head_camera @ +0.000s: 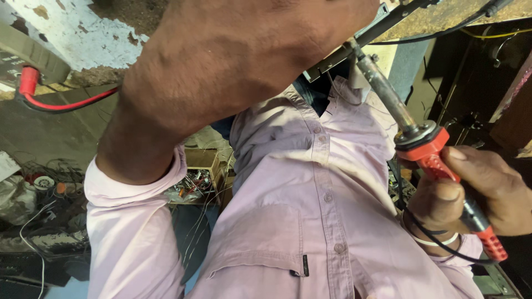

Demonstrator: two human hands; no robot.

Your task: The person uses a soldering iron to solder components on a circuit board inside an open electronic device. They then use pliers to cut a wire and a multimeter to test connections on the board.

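My right hand (482, 194) grips the red handle of a soldering iron (426, 147) at the right edge. Its metal shaft slants up and left, and the tip meets the edge of a dark metal frame (377, 25) near the top. My left hand (266, 39) is raised close to the camera at the top centre. Only its back and the forearm show, and the fingers are hidden up by that frame. A pale pink shirt (310, 210) fills the middle, with its sleeve on my left arm.
A grey meter (22, 55) with a red plug and red and black leads (66, 105) sits at the upper left. Loose wires and small parts (39, 194) clutter the left. A small cardboard box of components (199, 166) lies behind the arm. Black cables (443, 30) run along the top right.
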